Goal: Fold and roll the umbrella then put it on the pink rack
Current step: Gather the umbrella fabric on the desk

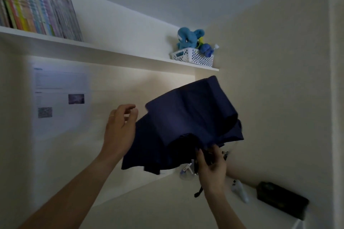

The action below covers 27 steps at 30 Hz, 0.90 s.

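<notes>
One navy umbrella (186,126), canopy loose, unrolled | right hand (211,163) grips its base | left hand (119,126) spread beside fabric

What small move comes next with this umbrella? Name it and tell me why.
Probably bring the left hand onto the loose navy canopy and gather the flaps toward the shaft. The umbrella is collapsed but its fabric hangs splayed and unrolled, the right hand grips it at the handle end, and the left hand is open beside the cloth.
</notes>
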{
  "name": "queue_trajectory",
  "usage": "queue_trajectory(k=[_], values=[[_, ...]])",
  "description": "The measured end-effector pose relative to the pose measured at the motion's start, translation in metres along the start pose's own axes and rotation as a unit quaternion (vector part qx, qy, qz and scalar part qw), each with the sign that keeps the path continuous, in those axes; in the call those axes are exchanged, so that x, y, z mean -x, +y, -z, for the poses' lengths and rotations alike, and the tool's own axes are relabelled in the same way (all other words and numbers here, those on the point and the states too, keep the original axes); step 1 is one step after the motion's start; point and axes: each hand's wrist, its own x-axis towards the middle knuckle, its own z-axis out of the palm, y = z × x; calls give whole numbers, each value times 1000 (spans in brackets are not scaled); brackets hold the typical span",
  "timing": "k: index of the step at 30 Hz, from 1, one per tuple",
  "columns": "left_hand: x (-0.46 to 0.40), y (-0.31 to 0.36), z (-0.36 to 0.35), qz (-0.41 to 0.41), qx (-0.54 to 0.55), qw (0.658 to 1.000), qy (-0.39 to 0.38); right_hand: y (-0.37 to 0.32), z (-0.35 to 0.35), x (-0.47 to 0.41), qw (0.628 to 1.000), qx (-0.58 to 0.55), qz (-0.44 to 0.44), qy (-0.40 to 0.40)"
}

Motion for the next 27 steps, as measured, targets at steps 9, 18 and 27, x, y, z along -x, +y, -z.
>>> queue_trajectory(k=[9, 18, 27], values=[[21, 8, 18, -51, 56, 994, 85, 13, 8, 7, 952, 265, 152, -33], [66, 2, -5, 271, 145, 916, -256, 34, 0, 22, 923, 301, 220, -100], [90, -34, -14, 252, 138, 911, -294, 44, -12, 31, 900, 299, 269, -172]])
